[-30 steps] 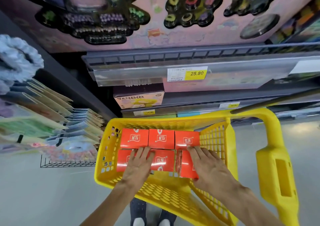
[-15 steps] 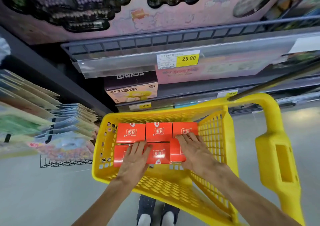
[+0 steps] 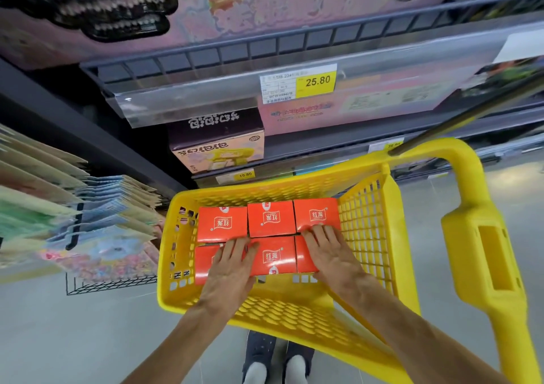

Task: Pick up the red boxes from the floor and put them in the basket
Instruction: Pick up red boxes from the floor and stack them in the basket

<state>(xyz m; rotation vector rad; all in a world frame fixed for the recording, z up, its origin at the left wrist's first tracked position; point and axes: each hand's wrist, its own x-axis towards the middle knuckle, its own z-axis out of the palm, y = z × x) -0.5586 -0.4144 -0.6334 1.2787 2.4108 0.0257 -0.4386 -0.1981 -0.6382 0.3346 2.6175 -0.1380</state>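
A yellow basket (image 3: 294, 310) stands on the floor in front of me. Several red boxes lie flat in it in two rows. The back row shows three red boxes: one at the left (image 3: 222, 223), one in the middle (image 3: 270, 217), one at the right (image 3: 318, 214). The front middle box (image 3: 272, 255) lies between my hands. My left hand (image 3: 232, 268) rests flat, fingers spread, on the front left box (image 3: 204, 261). My right hand (image 3: 329, 254) lies flat on the front right box (image 3: 303, 255), mostly covering it.
The basket's tall yellow handle (image 3: 482, 251) rises at the right. Store shelves with a 25.80 price tag (image 3: 316, 81) and a purple toy box (image 3: 217, 142) stand behind. A wire rack of packets (image 3: 88, 221) sits at the left. My shoes (image 3: 276, 360) show below the basket.
The front right box, tilted on edge under my right hand a second ago, now lies flat in the row. My right hand moved forward over it. The left hand stayed in place.
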